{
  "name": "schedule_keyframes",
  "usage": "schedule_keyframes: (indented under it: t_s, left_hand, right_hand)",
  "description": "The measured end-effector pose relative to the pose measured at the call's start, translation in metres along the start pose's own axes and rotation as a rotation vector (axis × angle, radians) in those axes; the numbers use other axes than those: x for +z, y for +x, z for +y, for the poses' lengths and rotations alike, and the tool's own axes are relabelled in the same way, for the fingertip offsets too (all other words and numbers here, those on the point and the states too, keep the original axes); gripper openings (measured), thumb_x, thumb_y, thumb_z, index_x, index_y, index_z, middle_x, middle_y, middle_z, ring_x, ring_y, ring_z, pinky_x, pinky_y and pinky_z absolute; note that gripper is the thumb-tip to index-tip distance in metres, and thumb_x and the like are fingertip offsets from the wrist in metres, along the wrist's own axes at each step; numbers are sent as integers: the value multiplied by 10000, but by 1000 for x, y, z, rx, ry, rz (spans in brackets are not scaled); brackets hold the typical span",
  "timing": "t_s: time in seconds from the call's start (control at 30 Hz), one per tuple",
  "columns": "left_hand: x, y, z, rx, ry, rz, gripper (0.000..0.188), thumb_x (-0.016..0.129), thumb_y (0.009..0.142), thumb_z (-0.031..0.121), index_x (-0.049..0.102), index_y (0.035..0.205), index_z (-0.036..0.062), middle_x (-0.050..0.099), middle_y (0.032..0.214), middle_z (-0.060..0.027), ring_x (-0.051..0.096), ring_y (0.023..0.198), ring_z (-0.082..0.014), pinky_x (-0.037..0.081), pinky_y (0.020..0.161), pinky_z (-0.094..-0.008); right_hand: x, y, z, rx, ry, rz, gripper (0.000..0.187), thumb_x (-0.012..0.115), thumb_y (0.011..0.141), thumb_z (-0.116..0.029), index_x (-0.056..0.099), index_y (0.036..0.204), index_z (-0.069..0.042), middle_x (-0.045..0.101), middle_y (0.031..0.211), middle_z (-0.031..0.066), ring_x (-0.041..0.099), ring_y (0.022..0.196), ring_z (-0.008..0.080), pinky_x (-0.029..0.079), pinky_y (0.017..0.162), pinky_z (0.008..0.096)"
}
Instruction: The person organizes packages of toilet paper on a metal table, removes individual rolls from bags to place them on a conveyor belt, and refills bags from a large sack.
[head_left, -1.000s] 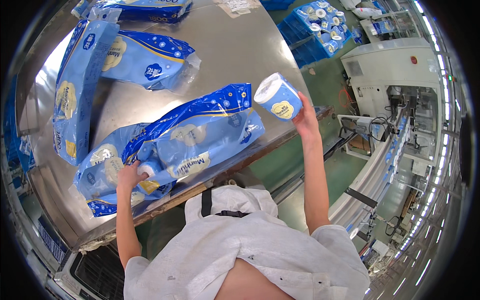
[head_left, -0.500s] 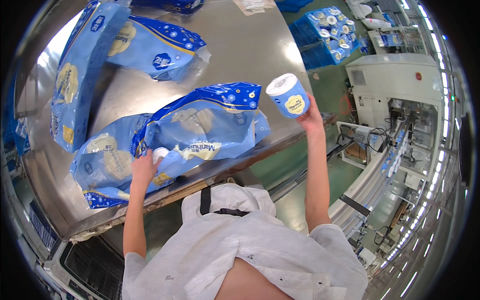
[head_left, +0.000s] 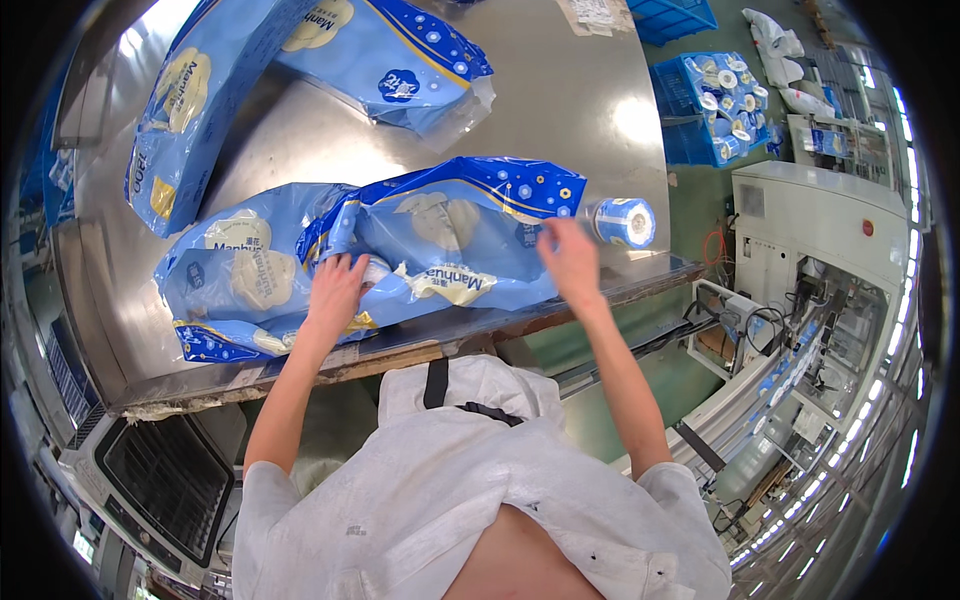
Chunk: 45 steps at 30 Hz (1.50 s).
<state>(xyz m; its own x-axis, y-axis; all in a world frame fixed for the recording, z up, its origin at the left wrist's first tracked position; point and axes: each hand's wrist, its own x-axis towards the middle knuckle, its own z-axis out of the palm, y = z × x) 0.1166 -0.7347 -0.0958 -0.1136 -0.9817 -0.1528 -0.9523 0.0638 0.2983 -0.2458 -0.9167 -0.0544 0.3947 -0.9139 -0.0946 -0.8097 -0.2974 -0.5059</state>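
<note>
A large blue plastic bag (head_left: pixel 480 225), crumpled and partly filled, lies along the near side of the metal table. My left hand (head_left: pixel 340 290) grips the film around an opening in its middle, fingers curled; something white shows beside the fingertips. At the bag's right end is my right hand (head_left: pixel 572 262), its fingers smeared by motion, so whether they pinch the film is unclear. Just beyond that hand, a wrapped paper roll (head_left: pixel 625 222) rests on its side on the tabletop, apart from the fingers.
Two more blue bags, one long and full (head_left: pixel 205 110) and one behind it (head_left: pixel 385 65), lie at the far left. The metal table's (head_left: pixel 560 110) worn edge runs before me. Right of it stand a blue crate (head_left: pixel 690 110) of rolls and a white machine (head_left: pixel 810 220).
My right hand has put the paper roll down on the table and come back left to the bag's end. My left hand stays at the bag's opening. The view has shifted.
</note>
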Motion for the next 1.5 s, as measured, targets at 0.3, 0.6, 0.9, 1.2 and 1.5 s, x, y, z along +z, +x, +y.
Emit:
schedule_keyframes:
  t_s: [0.3, 0.6, 0.9, 1.2, 1.5]
  left_hand:
    - [6, 14, 19, -20, -452, -120, 555, 689, 837, 111, 517, 1356, 206, 577, 1352, -73, 664, 1024, -368, 565, 839, -460]
    - [7, 12, -4, -414, -797, 10, 428, 703, 840, 139, 615, 1257, 92, 703, 1143, -191, 687, 998, -378, 548, 835, -430]
    - [-79, 40, 36, -407, -1845, 565, 521, 632, 945, 27, 422, 1411, 131, 627, 1281, -96, 656, 1105, -190, 585, 855, -333]
    - [-34, 90, 242, -214, -2157, -570, 468, 512, 1032, 273, 481, 1447, 59, 529, 1456, -183, 537, 1311, -371, 599, 921, -482]
    - [69, -21, 608, -18, -1668, -1088, 447, 557, 1009, 130, 442, 1438, 76, 526, 1409, -154, 567, 1251, -348, 619, 899, -390]
  right_hand:
    - [56, 62, 25, 102, -201, -28, 764, 820, 741, -492, 584, 1293, -20, 559, 1333, 288, 434, 1286, 528, 276, 1150, 553]
    - [30, 13, -52, 375, 697, -301, 1103, 905, 686, -328, 250, 1535, -71, 446, 1453, 194, 466, 1328, 307, 385, 1102, 421]
    - [-36, -195, -26, 326, 2143, 123, 933, 737, 791, -516, 347, 1540, -118, 447, 1539, 87, 449, 1401, 282, 367, 1163, 490]
    - [-80, -414, 20, 184, 2395, 880, 830, 560, 870, -681, 379, 1533, -214, 428, 1548, 85, 450, 1381, 362, 424, 1092, 566]
    - [-78, -667, -27, 464, 1616, 2006, 843, 698, 857, -514, 367, 1515, -103, 440, 1507, 138, 483, 1350, 339, 428, 1105, 505]
